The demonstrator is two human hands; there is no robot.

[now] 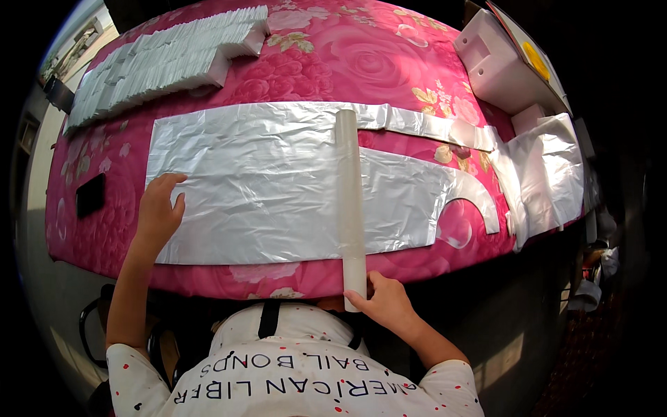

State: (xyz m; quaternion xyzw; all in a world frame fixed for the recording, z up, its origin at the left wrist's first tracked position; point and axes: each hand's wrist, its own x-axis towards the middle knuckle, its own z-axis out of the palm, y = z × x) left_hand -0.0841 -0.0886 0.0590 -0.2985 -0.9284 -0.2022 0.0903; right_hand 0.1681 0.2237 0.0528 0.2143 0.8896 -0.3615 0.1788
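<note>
The pale tube (pixel 351 201) covers a strip of the silvery sheet (pixel 257 187), and at its near end some fingers of the right hand (pixel 388 302) are hidden. Left of the tube, packed white pieces (pixel 160 66) crowd too finely to count; well right of it, small items (pixel 596 271) are too dim to identify. Nearer than the tube, the lower edge cuts the shirt (pixel 292 358).

Pink rose-patterned tablecloth (pixel 375 62), flat black phone (pixel 90 195) at left, white box (pixel 490 69) at upper right
</note>
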